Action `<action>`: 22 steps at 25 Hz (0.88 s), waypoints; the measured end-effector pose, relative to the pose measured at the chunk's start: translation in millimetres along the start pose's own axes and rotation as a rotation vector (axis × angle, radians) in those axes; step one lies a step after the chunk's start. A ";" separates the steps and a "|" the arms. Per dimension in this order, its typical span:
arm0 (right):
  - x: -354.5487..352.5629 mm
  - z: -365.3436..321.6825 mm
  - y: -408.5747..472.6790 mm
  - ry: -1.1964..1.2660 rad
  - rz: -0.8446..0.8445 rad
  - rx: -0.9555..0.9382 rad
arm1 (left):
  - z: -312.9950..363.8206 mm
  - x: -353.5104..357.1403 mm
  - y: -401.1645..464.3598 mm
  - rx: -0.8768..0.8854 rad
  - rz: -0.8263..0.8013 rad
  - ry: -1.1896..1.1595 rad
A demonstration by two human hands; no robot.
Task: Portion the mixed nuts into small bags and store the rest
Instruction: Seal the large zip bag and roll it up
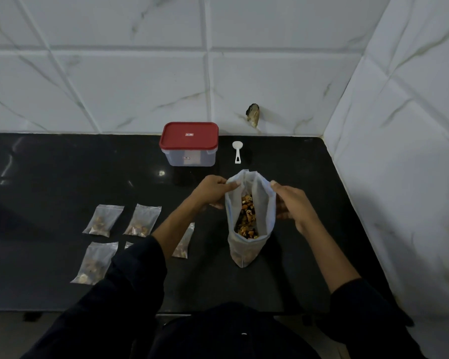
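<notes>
Large bag [246, 244]: stands upright on the black counter [309, 203], mouth wide, mixed nuts [247, 216] inside
Left hand [213, 190]: pinches the bag's left rim
Right hand [292, 203]: grips the right rim
Small bags [103, 220]: filled, lying left
Container [189, 144]: red-lidded, behind, beside white scoop [237, 151]

A person in a dark, almost black long-sleeved top; both sleeves are pushed up to about mid-forearm, leaving the left hand [213, 189] and right hand [292, 203] bare, without rings or watch.
</notes>
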State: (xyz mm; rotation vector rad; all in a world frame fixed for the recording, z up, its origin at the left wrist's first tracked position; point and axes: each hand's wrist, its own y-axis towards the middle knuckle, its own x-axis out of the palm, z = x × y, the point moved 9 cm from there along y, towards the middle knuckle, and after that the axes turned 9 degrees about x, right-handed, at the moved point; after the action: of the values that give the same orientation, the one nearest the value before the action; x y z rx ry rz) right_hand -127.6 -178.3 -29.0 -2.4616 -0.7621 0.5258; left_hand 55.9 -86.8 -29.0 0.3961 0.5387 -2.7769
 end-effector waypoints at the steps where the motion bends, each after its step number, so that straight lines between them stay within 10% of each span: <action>1: -1.4 0.1 4.6 0.055 -0.020 0.059 | -1.3 0.0 5.9 -0.025 -0.007 -0.117; 13: 37.2 -10.8 21.0 0.368 -0.423 0.275 | -1.2 22.5 31.9 -0.271 -0.225 -0.495; 22: 16.4 -91.6 2.3 -0.430 0.171 -0.671 | 86.1 -8.0 28.7 0.565 0.264 0.420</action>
State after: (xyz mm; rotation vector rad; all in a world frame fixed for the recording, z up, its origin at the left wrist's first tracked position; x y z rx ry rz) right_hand -69.0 -202.1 39.3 -3.0949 -1.0287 1.0235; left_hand 54.4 -144.9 41.2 1.0969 -0.2271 -2.5437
